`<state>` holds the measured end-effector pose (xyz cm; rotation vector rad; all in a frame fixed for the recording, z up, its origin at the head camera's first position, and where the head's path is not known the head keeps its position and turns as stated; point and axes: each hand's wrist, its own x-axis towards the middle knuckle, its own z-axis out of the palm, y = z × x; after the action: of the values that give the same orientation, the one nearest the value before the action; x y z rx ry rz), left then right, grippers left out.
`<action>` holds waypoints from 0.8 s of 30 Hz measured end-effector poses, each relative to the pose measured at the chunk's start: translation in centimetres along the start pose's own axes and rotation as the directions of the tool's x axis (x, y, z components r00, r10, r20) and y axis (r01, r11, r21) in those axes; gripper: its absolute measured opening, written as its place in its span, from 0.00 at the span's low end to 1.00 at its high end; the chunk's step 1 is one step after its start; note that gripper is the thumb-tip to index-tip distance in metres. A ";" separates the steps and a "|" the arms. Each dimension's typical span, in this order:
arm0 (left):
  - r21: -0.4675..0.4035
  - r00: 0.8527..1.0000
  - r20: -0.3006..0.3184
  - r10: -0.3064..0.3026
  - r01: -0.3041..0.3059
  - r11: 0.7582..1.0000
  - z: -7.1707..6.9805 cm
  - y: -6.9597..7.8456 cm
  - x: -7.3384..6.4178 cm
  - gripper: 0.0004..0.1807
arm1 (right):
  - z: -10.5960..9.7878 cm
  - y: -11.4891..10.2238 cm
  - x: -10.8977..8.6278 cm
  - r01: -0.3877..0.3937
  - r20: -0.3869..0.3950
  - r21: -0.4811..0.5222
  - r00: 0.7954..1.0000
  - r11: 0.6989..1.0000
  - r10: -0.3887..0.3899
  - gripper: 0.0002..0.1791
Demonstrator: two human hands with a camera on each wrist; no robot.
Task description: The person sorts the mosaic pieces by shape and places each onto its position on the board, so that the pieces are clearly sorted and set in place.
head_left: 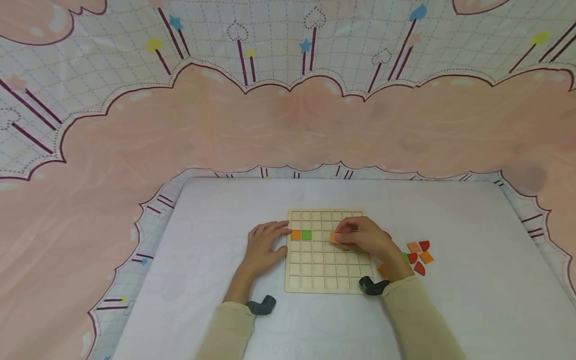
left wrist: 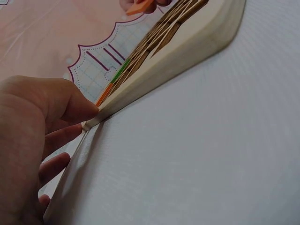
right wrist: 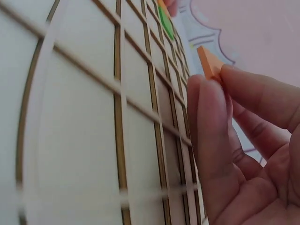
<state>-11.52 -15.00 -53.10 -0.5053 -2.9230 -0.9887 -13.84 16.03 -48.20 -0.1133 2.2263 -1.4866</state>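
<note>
A wooden grid board lies on the table. In its left column sits an orange square tile, with a green square tile in the cell to its right. My right hand is over the board's right half, pinching another orange square tile between thumb and fingertips. That tile is held above the grid in the right wrist view. At the board's left edge, my left hand touches the rim with thumb and fingertips, its fingers spread and fairly straight. My right hand hides part of the grid.
Right of the board lie loose orange squares, red quarter-round pieces and a partly hidden green piece. My right forearm covers some of them. The white table ends at a patterned cloth behind.
</note>
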 end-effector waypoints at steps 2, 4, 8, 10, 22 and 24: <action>0.001 1.000 -0.004 0.001 -0.001 1.000 0.0 0.0 0.0 0.24 | 0.6 -0.2 0.4 -0.010 0.020 0.060 1.000 0.998 0.009 0.13; 0.004 1.000 -0.007 0.000 0.000 1.000 0.0 0.0 -0.1 0.24 | 1.2 -0.3 0.9 -0.038 0.024 0.116 0.999 0.992 0.036 0.13; 0.003 1.000 -0.014 0.004 -0.004 1.000 0.1 0.0 -0.1 0.23 | 2.4 -0.4 2.1 -0.060 0.013 0.192 0.998 0.979 0.059 0.14; 0.003 1.000 -0.010 0.003 -0.003 1.000 0.1 0.1 0.0 0.23 | 2.9 -0.3 2.7 -0.071 -0.006 0.217 0.997 0.974 0.074 0.14; 0.009 1.000 -0.021 0.012 -0.012 1.000 -0.1 0.2 0.0 0.23 | 3.4 -0.6 3.4 -0.099 -0.022 0.192 0.994 0.976 0.105 0.12; 0.005 1.000 -0.022 0.012 -0.012 1.000 -0.1 0.3 0.0 0.23 | 3.3 -0.6 3.5 -0.097 -0.020 0.174 0.995 0.980 0.102 0.11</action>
<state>-11.41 -14.90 -52.84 -0.5077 -2.8988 -0.9784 -15.63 11.87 -49.87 0.0742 2.0815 -1.6270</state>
